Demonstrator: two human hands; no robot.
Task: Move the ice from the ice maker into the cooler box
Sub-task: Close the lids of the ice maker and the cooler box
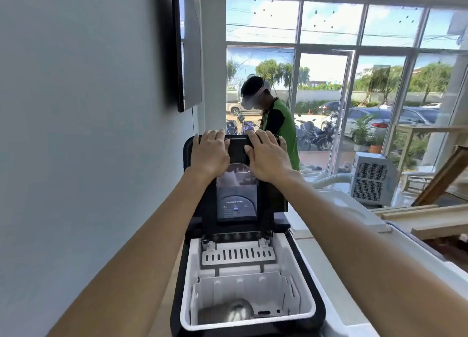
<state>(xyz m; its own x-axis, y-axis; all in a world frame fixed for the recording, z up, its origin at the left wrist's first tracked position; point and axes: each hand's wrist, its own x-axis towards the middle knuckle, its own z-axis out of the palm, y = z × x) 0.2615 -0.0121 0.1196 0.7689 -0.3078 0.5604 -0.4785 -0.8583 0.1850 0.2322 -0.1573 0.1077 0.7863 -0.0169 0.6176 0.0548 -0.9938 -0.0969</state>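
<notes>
A black countertop ice maker with a white plastic interior [249, 286] stands at six o'clock in the head view, its black hinged lid with a tinted window [238, 200] raised upright toward twelve o'clock; the left hand [210, 154] lies at eleven o'clock on the lid's top edge, fingers hooked over that edge and gripping it; the right hand [268, 157] sits just beside it at one o'clock, fingers curled over the same edge, thumb pressed on the lid's face; the two hands are near each other but apart. Inside the ice maker a white slotted basket [243, 296] sits low, and a silver metal scoop [235, 311] lies in it at six o'clock; I cannot tell whether any ice is in the basket. A white cooler box [354, 217] lies touching the ice maker's side at three o'clock. A person in a green and black shirt [278, 124] stands behind the lid at twelve o'clock before tall glass windows [326, 65]; a white portable air conditioner [372, 182] stands at two o'clock.
</notes>
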